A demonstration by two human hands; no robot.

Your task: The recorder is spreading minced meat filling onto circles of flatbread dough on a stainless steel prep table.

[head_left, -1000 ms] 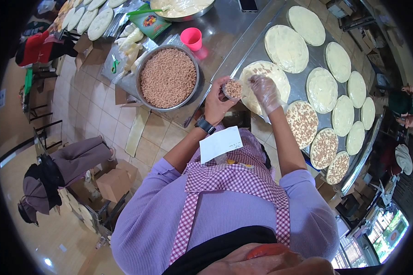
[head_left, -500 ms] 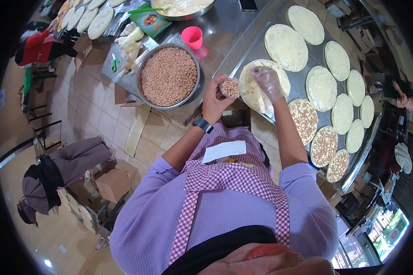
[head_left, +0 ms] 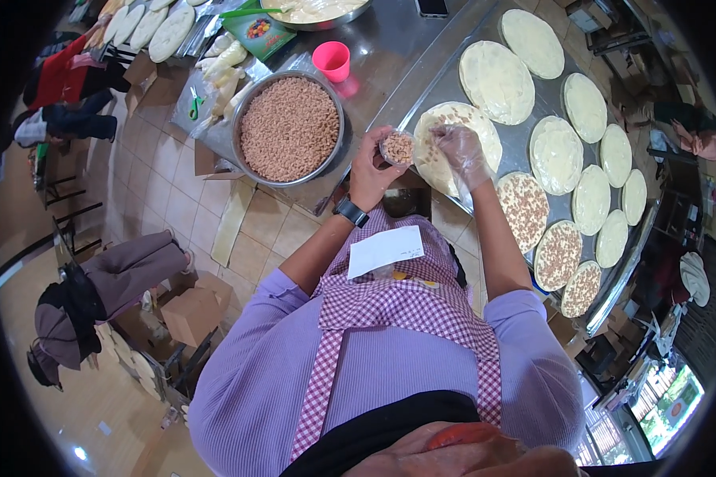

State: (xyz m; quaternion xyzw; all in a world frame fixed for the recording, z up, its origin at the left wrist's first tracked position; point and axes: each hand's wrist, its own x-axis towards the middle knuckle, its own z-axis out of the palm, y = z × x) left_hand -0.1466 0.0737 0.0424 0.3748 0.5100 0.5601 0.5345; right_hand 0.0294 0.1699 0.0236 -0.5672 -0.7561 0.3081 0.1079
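My bare left hand (head_left: 365,175), a watch at its wrist, is closed round a small clear cup (head_left: 398,149) of brown crumbs. The cup is tilted toward the near edge of a pale, cream-topped dough round (head_left: 434,170). Over that round, my right hand (head_left: 465,156) in a clear plastic glove has its fingers drawn together, pointing down; what they hold is hidden. A few brown crumbs lie on the cream close to the fingertips. Left of my hands stands a big round metal pan (head_left: 236,131) filled with the same kind of crumbs (head_left: 288,127).
Several plain cream-topped rounds (head_left: 556,155) and three crumb-covered ones (head_left: 521,211) lie on the metal table at right. A pink cup (head_left: 332,62), green scissors (head_left: 196,103), a cream-filled bowl (head_left: 320,16) and a phone (head_left: 432,8) sit farther back. People stand at left.
Brown crumbs now show on the round beneath my right hand. That hand has shifted slightly left. My left hand still holds the cup in nearly the same place.
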